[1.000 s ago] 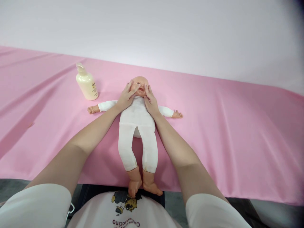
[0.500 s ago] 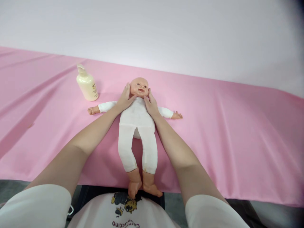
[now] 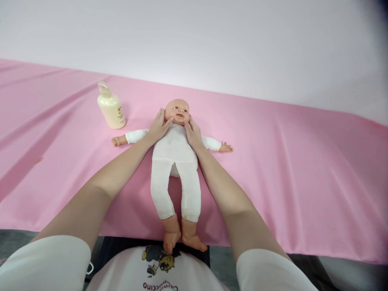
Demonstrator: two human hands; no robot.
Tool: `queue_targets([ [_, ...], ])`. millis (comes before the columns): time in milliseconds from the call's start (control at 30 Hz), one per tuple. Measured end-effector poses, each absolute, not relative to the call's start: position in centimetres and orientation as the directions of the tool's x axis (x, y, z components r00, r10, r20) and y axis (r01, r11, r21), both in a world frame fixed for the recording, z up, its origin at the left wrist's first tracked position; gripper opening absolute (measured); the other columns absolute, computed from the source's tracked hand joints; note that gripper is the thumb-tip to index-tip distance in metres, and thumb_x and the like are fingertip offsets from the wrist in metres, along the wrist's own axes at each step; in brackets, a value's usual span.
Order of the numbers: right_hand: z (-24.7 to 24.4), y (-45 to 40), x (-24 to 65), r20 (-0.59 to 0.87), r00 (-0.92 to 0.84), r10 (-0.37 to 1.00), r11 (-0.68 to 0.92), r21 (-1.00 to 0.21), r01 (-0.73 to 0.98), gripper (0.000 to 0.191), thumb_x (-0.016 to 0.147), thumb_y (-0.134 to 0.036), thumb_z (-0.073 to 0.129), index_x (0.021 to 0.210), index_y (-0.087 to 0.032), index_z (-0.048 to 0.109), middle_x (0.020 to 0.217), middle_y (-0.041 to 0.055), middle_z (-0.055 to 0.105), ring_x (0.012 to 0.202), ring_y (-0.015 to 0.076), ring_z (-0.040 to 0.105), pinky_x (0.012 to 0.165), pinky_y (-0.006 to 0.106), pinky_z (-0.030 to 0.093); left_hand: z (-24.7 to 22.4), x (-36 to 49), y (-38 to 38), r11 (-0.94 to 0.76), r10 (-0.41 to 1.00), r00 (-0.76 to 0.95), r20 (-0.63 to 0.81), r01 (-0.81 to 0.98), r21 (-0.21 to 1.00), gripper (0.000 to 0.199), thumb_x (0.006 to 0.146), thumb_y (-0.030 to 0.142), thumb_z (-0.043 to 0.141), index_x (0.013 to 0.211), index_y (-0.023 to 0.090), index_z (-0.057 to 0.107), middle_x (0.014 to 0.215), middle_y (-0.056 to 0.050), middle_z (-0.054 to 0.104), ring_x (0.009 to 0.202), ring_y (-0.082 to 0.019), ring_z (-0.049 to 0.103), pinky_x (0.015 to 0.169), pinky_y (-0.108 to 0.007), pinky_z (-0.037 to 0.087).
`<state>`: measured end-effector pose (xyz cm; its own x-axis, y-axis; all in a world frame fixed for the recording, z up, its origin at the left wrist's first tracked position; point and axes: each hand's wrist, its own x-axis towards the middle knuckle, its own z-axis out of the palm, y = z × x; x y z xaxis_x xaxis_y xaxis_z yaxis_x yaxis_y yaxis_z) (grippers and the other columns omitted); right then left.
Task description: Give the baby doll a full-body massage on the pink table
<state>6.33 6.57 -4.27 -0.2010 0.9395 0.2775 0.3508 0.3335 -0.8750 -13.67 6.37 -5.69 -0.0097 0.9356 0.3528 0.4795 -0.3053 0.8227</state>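
Note:
A baby doll [image 3: 174, 141] with a white cloth body lies on its back, its arms spread out and its feet at the near table edge. My left hand [image 3: 159, 126] cups the left side of the doll's head [image 3: 177, 110], fingers along the side and thumb on the lower cheek near the chin. On the other side my right hand [image 3: 193, 131] holds the head the same way, its thumb by the jaw. Both hands rest over the doll's shoulders. Some of the fingertips are hidden behind the head.
A cream-coloured pump bottle [image 3: 111, 110] stands left of the doll, beyond its outstretched arm. Pink cloth [image 3: 273, 169] with folds covers the table. Behind it rises a plain white wall [image 3: 194, 44].
Both thumbs have slid slightly upward along the doll's jaw and cheeks, the left one more visibly. The doll's head has tilted or shifted very slightly left; the bottle stays put.

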Motion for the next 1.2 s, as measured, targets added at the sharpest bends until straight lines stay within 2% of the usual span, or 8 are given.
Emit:
queue_targets([
  [167, -4.5, 6.7, 6.5, 0.321, -0.196, 0.927, 0.369, -0.874, 0.317, 0.095, 0.088, -0.081, 0.035, 0.156, -0.015, 0.036, 0.16, 0.0113, 0.038, 0.149, 0.0257, 0.04, 0.127, 0.047, 0.03, -6.2, -13.9, 6.8, -0.464, 0.857, 0.049, 0.512, 0.504, 0.728, 0.08, 0.094, 0.072, 0.041, 0.157, 0.024, 0.031, 0.169, -0.015, 0.017, 0.157, -0.032, 0.016, 0.128, -0.052, 0.017],
  [400, -4.8, 6.9, 6.7, 0.378, -0.188, 0.906, 0.422, -0.836, 0.352, 0.09, 0.093, -0.079, 0.021, 0.156, -0.017, 0.037, 0.161, 0.0086, 0.037, 0.152, 0.0206, 0.035, 0.13, 0.042, 0.026, -5.8, -14.1, 6.7, -0.587, 0.762, 0.174, 0.624, 0.592, 0.552, 0.074, 0.099, 0.067, 0.02, 0.155, 0.021, 0.038, 0.169, -0.013, 0.015, 0.158, -0.028, 0.016, 0.129, -0.046, 0.017],
  [500, -4.8, 7.0, 6.7, 0.382, -0.185, 0.905, 0.424, -0.834, 0.354, 0.092, 0.092, -0.08, 0.021, 0.156, -0.016, 0.037, 0.159, 0.0095, 0.04, 0.15, 0.0208, 0.038, 0.129, 0.041, 0.027, -5.8, -14.2, 7.0, -0.651, 0.702, 0.238, 0.672, 0.598, 0.468, 0.069, 0.102, 0.062, 0.015, 0.152, 0.024, 0.043, 0.169, -0.009, 0.019, 0.158, -0.026, 0.014, 0.129, -0.049, 0.015],
  [633, -4.8, 7.0, 6.7, 0.373, -0.194, 0.907, 0.419, -0.836, 0.354, 0.091, 0.093, -0.077, 0.022, 0.156, -0.014, 0.037, 0.157, 0.0113, 0.044, 0.145, 0.0236, 0.046, 0.126, 0.045, 0.033, -6.1, -14.3, 7.4, -0.707, 0.649, 0.3, 0.699, 0.578, 0.408, 0.06, 0.103, 0.058, 0.018, 0.142, 0.031, 0.056, 0.169, -0.002, 0.022, 0.156, -0.025, 0.021, 0.129, -0.051, 0.012],
  [767, -4.8, 7.0, 6.7, 0.356, -0.198, 0.913, 0.406, -0.838, 0.364, 0.086, 0.094, -0.073, 0.024, 0.156, -0.015, 0.035, 0.155, 0.0106, 0.047, 0.143, 0.0244, 0.048, 0.125, 0.047, 0.036, -6.0, -14.1, 7.5, -0.704, 0.642, 0.29, 0.709, 0.589, 0.396, 0.061, 0.103, 0.058, 0.019, 0.142, 0.029, 0.057, 0.168, -0.006, 0.025, 0.156, -0.027, 0.022, 0.128, -0.053, 0.013],
  [933, -4.8, 7.0, 6.6, 0.338, -0.206, 0.918, 0.392, -0.849, 0.356, 0.085, 0.093, -0.071, 0.029, 0.156, -0.014, 0.036, 0.153, 0.0112, 0.049, 0.144, 0.0248, 0.047, 0.126, 0.048, 0.033, -5.8, -13.9, 7.1, -0.679, 0.671, 0.266, 0.692, 0.596, 0.429, 0.066, 0.103, 0.059, 0.023, 0.154, 0.02, 0.039, 0.166, -0.015, 0.025, 0.156, -0.028, 0.021, 0.129, -0.051, 0.014],
  [1067, -4.8, 7.0, 6.6, 0.332, -0.203, 0.921, 0.384, -0.861, 0.334, 0.088, 0.091, -0.073, 0.037, 0.155, -0.013, 0.036, 0.154, 0.0122, 0.048, 0.144, 0.0277, 0.045, 0.125, 0.05, 0.034, -6.3, -14.2, 7.2, -0.623, 0.739, 0.21, 0.64, 0.573, 0.532, 0.078, 0.099, 0.065, 0.033, 0.159, 0.017, 0.023, 0.167, -0.017, 0.02, 0.158, -0.029, 0.014, 0.13, -0.05, 0.011],
  [1200, -4.6, 6.7, 6.5, 0.321, -0.189, 0.928, 0.37, -0.855, 0.364, 0.099, 0.085, -0.077, 0.046, 0.156, -0.009, 0.033, 0.152, 0.015, 0.049, 0.142, 0.0313, 0.047, 0.123, 0.048, 0.037, -7.0, -14.4, 7.5, -0.475, 0.854, 0.09, 0.512, 0.535, 0.699, 0.094, 0.091, 0.072, 0.046, 0.16, 0.015, 0.016, 0.168, -0.02, 0.012, 0.158, -0.033, 0.009, 0.129, -0.053, 0.012],
])
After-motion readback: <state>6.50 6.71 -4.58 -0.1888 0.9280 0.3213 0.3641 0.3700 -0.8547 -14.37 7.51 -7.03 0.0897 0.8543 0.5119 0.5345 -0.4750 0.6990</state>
